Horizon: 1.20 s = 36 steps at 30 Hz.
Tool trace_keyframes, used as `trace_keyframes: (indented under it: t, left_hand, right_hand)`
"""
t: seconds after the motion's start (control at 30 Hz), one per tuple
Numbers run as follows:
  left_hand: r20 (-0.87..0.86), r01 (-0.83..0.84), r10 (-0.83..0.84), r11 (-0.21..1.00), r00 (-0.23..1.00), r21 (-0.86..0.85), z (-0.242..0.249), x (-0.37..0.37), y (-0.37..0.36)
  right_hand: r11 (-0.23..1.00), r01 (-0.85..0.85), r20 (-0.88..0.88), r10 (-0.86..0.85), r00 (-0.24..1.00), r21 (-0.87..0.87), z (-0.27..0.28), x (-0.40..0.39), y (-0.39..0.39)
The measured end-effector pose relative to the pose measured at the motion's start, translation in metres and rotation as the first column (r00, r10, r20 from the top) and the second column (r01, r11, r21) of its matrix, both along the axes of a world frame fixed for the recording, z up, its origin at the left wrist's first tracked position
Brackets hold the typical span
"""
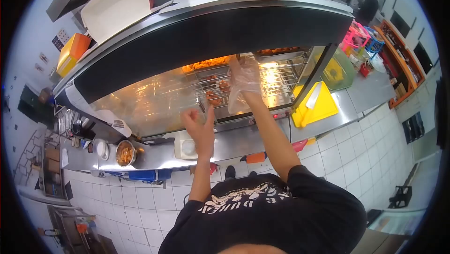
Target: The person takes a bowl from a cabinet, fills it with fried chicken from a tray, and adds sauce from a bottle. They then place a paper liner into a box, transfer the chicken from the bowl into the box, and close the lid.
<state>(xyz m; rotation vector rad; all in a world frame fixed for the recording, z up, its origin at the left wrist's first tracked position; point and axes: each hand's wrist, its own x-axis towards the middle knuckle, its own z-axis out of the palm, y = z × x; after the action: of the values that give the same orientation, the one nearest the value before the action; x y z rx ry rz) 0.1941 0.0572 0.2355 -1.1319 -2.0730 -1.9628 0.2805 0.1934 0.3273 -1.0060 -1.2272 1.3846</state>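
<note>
My right hand (243, 78), in a loose clear plastic glove, reaches into the lit food warmer (201, 26) over the wire rack (290, 71). Its fingertips are at the back by a tray of orange-brown food (206, 63); whether they grip anything is hidden. More fried-looking pieces (216, 92) lie under the rack to its left. Bare, my left hand (200, 132) is raised at the warmer's front by the edge of the glass panel (154, 97), thumb and index finger apart. Below it, a white container (184, 146) rests on the counter.
A knife (313, 97) lies on a yellow cutting board (328, 106) at the right. On the left of the counter (157, 155) stands a metal bowl of food (125, 153). Large white boxes (117, 8) sit atop the warmer. A person (368, 5) stands far right.
</note>
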Motion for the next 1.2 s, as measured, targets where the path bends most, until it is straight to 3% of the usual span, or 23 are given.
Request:
trace_keyframes:
  t: [0.03, 0.07, 0.13, 0.2, 0.27, 0.3, 0.33, 0.4, 0.57, 0.63, 0.67, 0.73, 0.77, 0.8, 0.83, 0.87, 0.9, 0.93, 0.97, 1.03, 1.07, 1.13, 1.2]
  left_hand:
    - [-0.124, -0.049, 0.06, 0.995, 0.99, 0.088, 0.009, -0.001, 0.014]
    - [-0.122, -0.054, 0.065, 0.994, 0.99, 0.092, 0.015, -0.002, 0.025]
    - [-0.385, -0.237, 0.209, 0.971, 0.899, -0.028, 0.024, -0.007, 0.038]
    - [-0.395, -0.261, 0.233, 0.965, 0.889, -0.018, 0.02, -0.013, 0.04]
    - [-0.411, -0.274, 0.245, 0.962, 0.878, -0.012, 0.018, -0.021, 0.039]
    - [-0.429, -0.269, 0.237, 0.963, 0.872, -0.015, 0.017, -0.024, 0.038]
    - [-0.443, -0.263, 0.226, 0.964, 0.868, -0.024, 0.015, -0.023, 0.037]
    - [-0.437, -0.268, 0.239, 0.963, 0.867, -0.006, 0.013, -0.015, 0.041]
    - [-0.338, -0.25, 0.254, 0.967, 0.906, 0.058, 0.009, 0.013, 0.042]
    - [-0.209, -0.003, 0.028, 0.993, 0.977, 0.118, 0.007, 0.041, 0.034]
    - [-0.211, 0.006, 0.019, 0.993, 0.977, 0.118, 0.001, 0.051, 0.029]
    - [-0.127, 0.201, -0.195, 0.979, 0.972, 0.037, -0.009, 0.06, 0.026]
    - [-0.123, 0.205, -0.199, 0.978, 0.972, 0.041, -0.014, 0.06, 0.031]
    - [0.015, 0.28, -0.281, 0.959, 0.96, 0.043, -0.022, 0.06, 0.033]
    - [0.157, 0.352, -0.355, 0.935, 0.921, 0.047, -0.021, 0.064, 0.028]
    - [0.171, 0.358, -0.359, 0.933, 0.918, 0.035, -0.019, 0.068, 0.026]
    - [0.363, 0.498, -0.517, 0.854, 0.775, 0.153, -0.013, 0.071, 0.03]
    - [0.506, 0.59, -0.648, 0.75, 0.569, 0.298, -0.005, 0.073, 0.032]
    - [0.495, 0.603, -0.658, 0.742, 0.567, 0.294, -0.001, 0.073, 0.032]
    - [0.635, 0.603, -0.771, 0.485, -0.046, 0.633, 0.004, 0.071, 0.029]
    - [0.604, 0.676, -0.794, 0.408, -0.07, 0.614, 0.001, 0.071, 0.027]
    - [0.58, 0.716, -0.8, 0.317, -0.15, 0.622, 0.008, 0.075, 0.013]
    - [0.585, 0.754, -0.778, 0.24, -0.227, 0.611, 0.008, 0.081, -0.008]
  right_hand:
    - [0.997, 0.01, -0.219, -0.027, 0.975, -0.078, -0.002, -0.003, 0.002]
    - [0.987, 0.003, -0.423, -0.071, 0.903, -0.161, -0.002, -0.002, 0.002]
    - [0.979, 0.01, -0.468, -0.106, 0.877, -0.204, 0.001, 0.003, -0.003]
    - [0.967, 0.021, -0.513, -0.152, 0.845, -0.252, -0.006, 0.016, -0.005]
    - [0.996, 0.09, -0.375, -0.081, 0.924, 0.008, -0.029, 0.054, 0.005]
    - [0.954, 0.282, -0.304, -0.24, 0.922, 0.102, -0.022, 0.07, 0.005]
    - [0.891, 0.445, 0.056, -0.45, 0.891, 0.091, -0.033, 0.092, 0.03]
    - [0.713, 0.622, 0.319, -0.701, 0.638, 0.322, -0.018, 0.115, 0.053]
    - [0.718, 0.62, 0.268, -0.695, 0.667, 0.317, 0.004, 0.12, 0.073]
    - [0.713, 0.64, 0.264, -0.701, 0.662, 0.287, 0.001, 0.131, 0.062]
    - [0.768, 0.586, 0.334, -0.64, 0.692, 0.256, -0.009, 0.144, 0.048]
    - [0.813, 0.534, 0.389, -0.581, 0.715, 0.232, -0.015, 0.152, 0.022]
    - [0.777, 0.627, 0.154, -0.626, 0.764, 0.051, -0.012, 0.152, 0.003]
    - [0.738, 0.657, -0.077, -0.672, 0.737, -0.152, -0.01, 0.155, -0.012]
    - [0.733, 0.662, -0.059, -0.676, 0.735, -0.158, -0.012, 0.159, -0.022]
    - [0.873, 0.424, -0.317, -0.484, 0.816, -0.24, -0.014, 0.165, -0.03]
    - [0.958, 0.155, -0.571, -0.269, 0.776, -0.241, -0.017, 0.171, -0.038]
    - [0.958, 0.12, -0.574, -0.253, 0.779, -0.259, -0.025, 0.173, -0.044]
    - [0.949, 0.152, -0.536, -0.283, 0.795, -0.276, -0.021, 0.176, -0.062]
    - [0.956, 0.183, -0.555, -0.283, 0.782, -0.23, -0.025, 0.182, -0.109]
    - [0.968, 0.186, -0.594, -0.251, 0.764, -0.169, -0.035, 0.191, -0.13]
    - [0.903, 0.333, -0.57, -0.43, 0.7, -0.273, -0.055, 0.208, -0.169]
    - [0.898, 0.292, -0.591, -0.438, 0.678, -0.33, -0.024, 0.214, -0.197]
